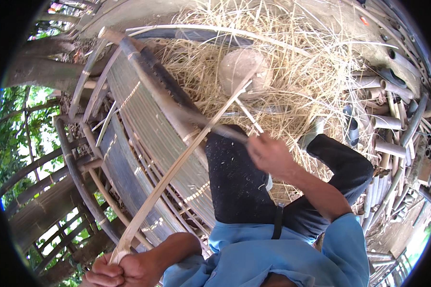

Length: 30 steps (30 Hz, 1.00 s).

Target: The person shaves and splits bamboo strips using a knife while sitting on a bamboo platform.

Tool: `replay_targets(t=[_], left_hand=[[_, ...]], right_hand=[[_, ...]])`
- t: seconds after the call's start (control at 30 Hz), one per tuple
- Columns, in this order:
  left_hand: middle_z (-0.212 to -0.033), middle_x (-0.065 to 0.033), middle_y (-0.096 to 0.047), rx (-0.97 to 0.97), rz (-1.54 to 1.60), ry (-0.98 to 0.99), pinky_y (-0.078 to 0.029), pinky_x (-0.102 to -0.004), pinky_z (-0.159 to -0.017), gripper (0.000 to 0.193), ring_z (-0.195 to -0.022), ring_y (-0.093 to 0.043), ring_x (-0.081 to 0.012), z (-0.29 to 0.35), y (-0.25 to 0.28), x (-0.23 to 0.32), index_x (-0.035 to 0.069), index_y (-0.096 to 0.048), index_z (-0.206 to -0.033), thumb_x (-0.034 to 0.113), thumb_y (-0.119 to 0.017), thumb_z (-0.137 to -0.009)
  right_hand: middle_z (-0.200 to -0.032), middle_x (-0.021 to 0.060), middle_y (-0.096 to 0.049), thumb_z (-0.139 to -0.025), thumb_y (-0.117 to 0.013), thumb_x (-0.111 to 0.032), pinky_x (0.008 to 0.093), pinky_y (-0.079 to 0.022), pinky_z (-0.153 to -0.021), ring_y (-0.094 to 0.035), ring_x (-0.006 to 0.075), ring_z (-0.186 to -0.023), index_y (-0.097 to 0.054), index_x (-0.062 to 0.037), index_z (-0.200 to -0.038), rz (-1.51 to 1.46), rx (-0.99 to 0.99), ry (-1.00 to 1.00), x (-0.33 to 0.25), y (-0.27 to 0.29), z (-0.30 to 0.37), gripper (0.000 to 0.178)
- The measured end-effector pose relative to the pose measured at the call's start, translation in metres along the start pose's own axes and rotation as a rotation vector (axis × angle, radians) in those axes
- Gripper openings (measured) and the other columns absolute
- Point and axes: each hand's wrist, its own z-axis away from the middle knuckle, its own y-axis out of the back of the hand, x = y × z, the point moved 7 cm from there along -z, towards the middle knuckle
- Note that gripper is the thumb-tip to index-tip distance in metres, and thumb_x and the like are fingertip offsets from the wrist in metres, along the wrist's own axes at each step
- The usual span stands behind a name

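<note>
My left hand point(117, 271) is closed around the near end of a long, pale bamboo strip point(165, 179) at the lower left. From there the strip slants up and away across my thigh, its far part over a round, flat-topped block point(232, 64). My right hand point(273, 155) is closed on the handle of a knife point(227, 133), held near the middle of the view above my knees. Motion smears the blade, which points left and meets or crosses the strip; I cannot tell whether it touches. The handle is mostly hidden by my fingers.
Curly bamboo shavings point(297, 62) cover the ground around the block. On the left lie a slatted bamboo panel point(153, 115) and a thick bamboo pole point(151, 79). Cut bamboo pieces point(388, 122) are heaped at the right. A pole fence point(72, 162) stands far left.
</note>
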Motion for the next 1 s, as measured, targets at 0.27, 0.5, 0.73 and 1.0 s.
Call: replay_targets(t=[0.27, 0.5, 0.73, 1.0], left_hand=[[-0.069, 0.0058, -0.025, -0.008, -0.008, 0.030, -0.017, -0.0222, -0.035, 0.027, -0.045, -0.023, -0.0053, 0.001, -0.015, -0.003, 0.008, -0.040, -0.134, 0.015, -0.044, -0.108], [-0.066, 0.0065, -0.026, -0.081, 0.147, 0.093, -0.018, -0.0222, -0.036, 0.015, -0.045, -0.022, -0.0049, -0.012, -0.017, -0.023, 0.012, -0.042, -0.123, 0.017, -0.042, -0.109], [-0.065, 0.0058, -0.027, -0.260, 0.377, 0.157, -0.022, -0.0232, -0.037, 0.012, -0.046, -0.024, -0.0050, -0.023, -0.008, -0.027, 0.013, -0.045, -0.112, 0.021, -0.036, -0.111], [-0.064, 0.0055, -0.033, -0.178, 0.321, 0.175, -0.020, -0.0223, -0.037, 0.024, -0.045, -0.024, -0.0053, -0.018, -0.012, -0.034, 0.009, -0.047, -0.122, 0.027, -0.037, -0.110]], right_hand=[[-0.076, 0.0195, -0.059, -0.096, -0.055, -0.020, 0.0474, -0.051, -0.050, -0.062, 0.0351, -0.057, -0.046, -0.0072, -0.117, -0.067, -0.136, -0.459, 0.148, -0.061, -0.026, 0.026], [-0.073, 0.0195, -0.058, -0.095, -0.056, -0.017, 0.0460, -0.054, -0.048, -0.062, 0.0332, -0.055, -0.051, -0.0046, -0.111, -0.030, -0.035, -0.083, 0.130, -0.082, -0.019, 0.021], [-0.079, 0.0211, -0.063, -0.095, -0.057, -0.018, 0.0513, -0.054, -0.058, -0.065, 0.0415, -0.069, -0.051, -0.0086, -0.111, -0.040, -0.052, -0.226, 0.162, -0.100, -0.016, 0.019], [-0.085, 0.0252, -0.066, -0.093, -0.054, -0.015, 0.0578, -0.050, -0.071, -0.064, 0.0473, -0.079, -0.051, -0.0092, -0.119, -0.068, -0.187, -0.654, 0.228, -0.116, 0.026, 0.027]])
